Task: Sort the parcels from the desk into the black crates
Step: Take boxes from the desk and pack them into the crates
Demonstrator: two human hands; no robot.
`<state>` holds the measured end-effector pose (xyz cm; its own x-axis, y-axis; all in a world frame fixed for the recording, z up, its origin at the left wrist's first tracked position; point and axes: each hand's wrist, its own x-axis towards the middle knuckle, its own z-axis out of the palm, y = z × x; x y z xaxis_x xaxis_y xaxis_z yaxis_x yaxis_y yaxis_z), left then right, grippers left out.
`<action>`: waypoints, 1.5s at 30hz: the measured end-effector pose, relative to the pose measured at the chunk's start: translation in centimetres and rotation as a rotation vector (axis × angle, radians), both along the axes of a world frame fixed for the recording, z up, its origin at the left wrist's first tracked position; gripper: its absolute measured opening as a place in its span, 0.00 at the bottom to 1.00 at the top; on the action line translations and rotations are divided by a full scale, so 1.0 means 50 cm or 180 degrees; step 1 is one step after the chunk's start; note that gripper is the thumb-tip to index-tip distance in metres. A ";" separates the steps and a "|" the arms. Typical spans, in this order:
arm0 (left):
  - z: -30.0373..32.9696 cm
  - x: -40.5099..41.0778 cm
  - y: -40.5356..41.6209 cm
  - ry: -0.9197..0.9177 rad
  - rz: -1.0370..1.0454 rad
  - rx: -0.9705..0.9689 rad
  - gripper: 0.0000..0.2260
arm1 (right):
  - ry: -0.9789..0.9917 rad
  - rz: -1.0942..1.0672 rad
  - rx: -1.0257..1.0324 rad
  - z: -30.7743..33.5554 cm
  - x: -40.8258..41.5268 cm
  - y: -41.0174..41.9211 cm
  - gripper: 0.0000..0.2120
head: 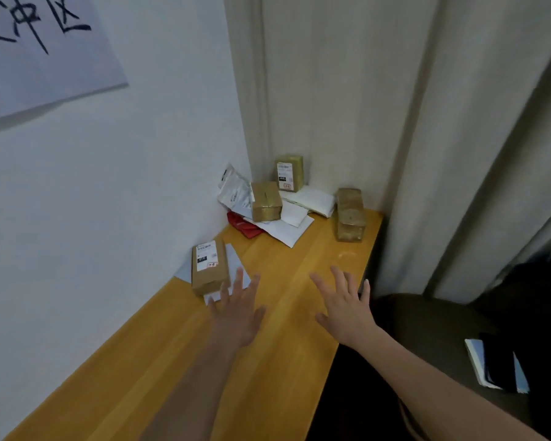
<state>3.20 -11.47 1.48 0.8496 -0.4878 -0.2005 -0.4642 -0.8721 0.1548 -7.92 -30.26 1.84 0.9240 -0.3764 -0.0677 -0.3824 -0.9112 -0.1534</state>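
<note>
A narrow wooden desk (268, 361) runs along the white wall. A brown cardboard parcel (208, 266) with a white label lies on a pale flat mailer (236, 261) near the wall. My left hand (237, 313) hovers just right of it, fingers spread, holding nothing. My right hand (344, 305) is open above the desk's right side. At the far end, a heap holds a taped box (265, 201), a labelled box (289, 172), a long taped box (350, 214), white mailers (287, 227) and a red packet (244, 226). No black crate is in view.
A beige curtain (363, 106) hangs behind the desk's far end and along its right. A paper sign with large characters (39, 43) is taped to the wall. Down to the right, a dark seat (433, 338) carries a notebook and a black phone (498, 361).
</note>
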 end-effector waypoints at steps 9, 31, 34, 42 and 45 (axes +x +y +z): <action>-0.102 0.142 -0.011 0.0430 0.0651 0.0208 0.31 | 0.0615 0.0602 0.0209 -0.102 0.227 -0.066 0.37; -0.238 0.337 -0.079 0.1457 0.2256 0.0264 0.30 | 0.1820 0.2235 0.0948 -0.305 0.691 -0.093 0.38; -0.245 0.377 -0.058 0.1405 0.2302 0.0229 0.30 | 0.1909 0.2406 0.0890 -0.323 0.740 -0.086 0.35; -0.282 0.471 -0.054 0.1426 0.2184 -0.0072 0.31 | 0.2313 0.2341 0.0780 -0.360 0.793 -0.081 0.34; -0.305 0.476 -0.062 0.1353 0.2118 0.0030 0.30 | 0.2132 0.2188 0.0926 -0.369 0.809 -0.076 0.32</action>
